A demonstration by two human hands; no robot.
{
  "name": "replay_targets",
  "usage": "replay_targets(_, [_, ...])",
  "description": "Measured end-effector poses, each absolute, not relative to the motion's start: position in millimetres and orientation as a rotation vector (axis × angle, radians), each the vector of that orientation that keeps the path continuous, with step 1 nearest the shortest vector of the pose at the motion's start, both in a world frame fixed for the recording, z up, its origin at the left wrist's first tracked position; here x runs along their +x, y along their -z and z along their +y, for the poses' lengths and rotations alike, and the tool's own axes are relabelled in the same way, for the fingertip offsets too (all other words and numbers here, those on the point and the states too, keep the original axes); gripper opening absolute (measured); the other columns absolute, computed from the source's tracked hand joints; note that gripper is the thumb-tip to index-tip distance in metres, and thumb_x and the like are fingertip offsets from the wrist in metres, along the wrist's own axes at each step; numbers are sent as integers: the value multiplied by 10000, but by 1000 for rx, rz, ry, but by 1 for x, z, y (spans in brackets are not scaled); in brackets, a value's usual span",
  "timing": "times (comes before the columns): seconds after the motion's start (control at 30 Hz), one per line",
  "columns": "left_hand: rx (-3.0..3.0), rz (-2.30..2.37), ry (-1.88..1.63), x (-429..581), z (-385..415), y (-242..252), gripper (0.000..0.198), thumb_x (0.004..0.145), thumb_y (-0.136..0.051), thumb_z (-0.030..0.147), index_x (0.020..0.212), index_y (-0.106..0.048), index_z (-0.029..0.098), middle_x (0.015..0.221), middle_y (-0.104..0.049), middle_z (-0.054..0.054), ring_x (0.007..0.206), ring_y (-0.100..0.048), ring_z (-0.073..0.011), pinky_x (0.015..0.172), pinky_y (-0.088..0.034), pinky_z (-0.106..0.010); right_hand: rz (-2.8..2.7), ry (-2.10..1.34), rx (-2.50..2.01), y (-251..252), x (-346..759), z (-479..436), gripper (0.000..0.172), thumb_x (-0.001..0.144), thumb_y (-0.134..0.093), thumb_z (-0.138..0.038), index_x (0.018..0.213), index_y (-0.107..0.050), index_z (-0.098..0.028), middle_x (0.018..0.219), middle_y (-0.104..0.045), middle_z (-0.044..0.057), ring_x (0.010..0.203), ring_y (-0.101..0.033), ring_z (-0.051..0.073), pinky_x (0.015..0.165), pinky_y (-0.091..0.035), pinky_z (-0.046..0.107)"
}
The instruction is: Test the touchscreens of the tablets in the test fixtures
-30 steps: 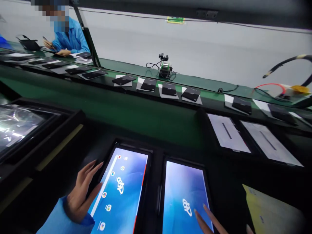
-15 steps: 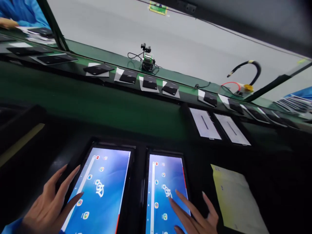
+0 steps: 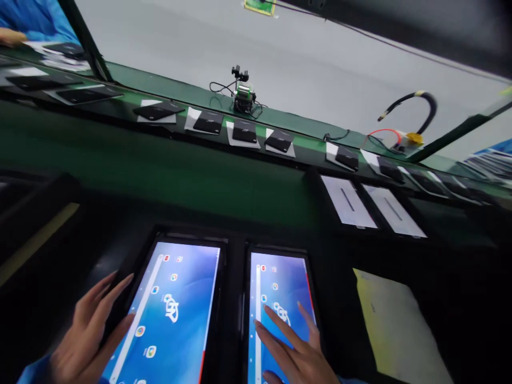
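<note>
Both hands lie flat with fingers spread, holding nothing: the left hand (image 3: 86, 333) steadies the left tablet (image 3: 170, 314) by its edge while the right hand (image 3: 294, 354) rests fingertips on the right tablet (image 3: 280, 288), both lit screens facing up on the dark worktop (image 3: 336, 298).

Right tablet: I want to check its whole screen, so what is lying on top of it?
The right hand lies on the right tablet, fingers spread across the lower screen. App icons and a white logo show above them; whatever is under the hand is hidden.

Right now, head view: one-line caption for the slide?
Left hand at the left tablet, right hand over the right tablet, both lit; green conveyor behind.
</note>
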State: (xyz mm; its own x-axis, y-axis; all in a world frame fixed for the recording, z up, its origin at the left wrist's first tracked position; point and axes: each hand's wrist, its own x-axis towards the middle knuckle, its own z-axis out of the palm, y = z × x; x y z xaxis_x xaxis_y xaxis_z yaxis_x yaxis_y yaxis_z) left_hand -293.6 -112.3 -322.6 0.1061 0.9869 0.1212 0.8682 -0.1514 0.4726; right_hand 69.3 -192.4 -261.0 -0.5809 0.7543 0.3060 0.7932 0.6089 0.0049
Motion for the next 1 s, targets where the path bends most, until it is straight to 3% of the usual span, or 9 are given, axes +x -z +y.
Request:
replay_targets(0.13, [1985,1784,-681,-283,-110,308,442,944,-335,453,1380,-268,440,1399,-282,-32,1297,-384,-335,1031,-418,-597,-2669,350,-1150,267,75,-191,438,944,-486,-462,1187,-600,-115,1118,-689,52,1127,-596,231,1163,74,552])
replay_targets(0.23, [1973,1759,-683,-280,-92,304,406,951,-323,450,1340,-359,336,1315,-335,-72,1270,-399,-316,1016,-438,-548,-2634,352,-1201,267,81,-183,445,944,-483,-441,1237,-561,-116,1177,-657,79,1139,-586,221,1174,55,526])
replay_targets(0.33, [2120,1734,-635,-279,-57,303,442,940,-315,501,1286,-442,258,1285,-370,-101,1204,-454,-313,967,-475,-516,-2495,303,-1435,263,88,-160,438,955,-455,-384,1322,-479,-146,1303,-577,67,1240,-504,219,1179,-7,488])
replay_targets(0.5, [2471,1705,-444,-267,3,303,559,951,-209,498,1183,-553,124,1228,-393,-176,1134,-477,-362,945,-453,-566,-2271,68,-1768,270,93,-98,282,973,-412,-372,1148,-598,-251,1449,-423,64,1364,-329,285,1081,-210,591])
replay_targets(0.6, [2529,1666,-434,-258,18,298,545,976,-182,424,1091,-575,64,1186,-397,-178,1115,-466,-349,977,-426,-530,-2144,-205,-1841,276,86,-74,244,962,-438,-353,1046,-638,-240,1396,-487,88,1343,-360,285,1061,-239,609])
replay_targets(0.73, [2454,1609,-497,-253,15,287,468,999,-206,348,1044,-560,44,1177,-395,-143,1135,-450,-296,1022,-388,-451,-1863,-477,-1891,276,72,-62,132,901,-556,-275,856,-680,-263,1254,-606,21,1214,-497,249,1068,-184,602])
replay_targets(1.0, [2308,1659,-585,-260,21,299,369,917,-324,448,933,-559,164,1201,-430,-127,1074,-544,-299,937,-474,-458,-1626,-591,-1965,276,58,-42,141,767,-695,-194,656,-686,-281,1060,-692,-41,1088,-561,228,1033,-182,575])
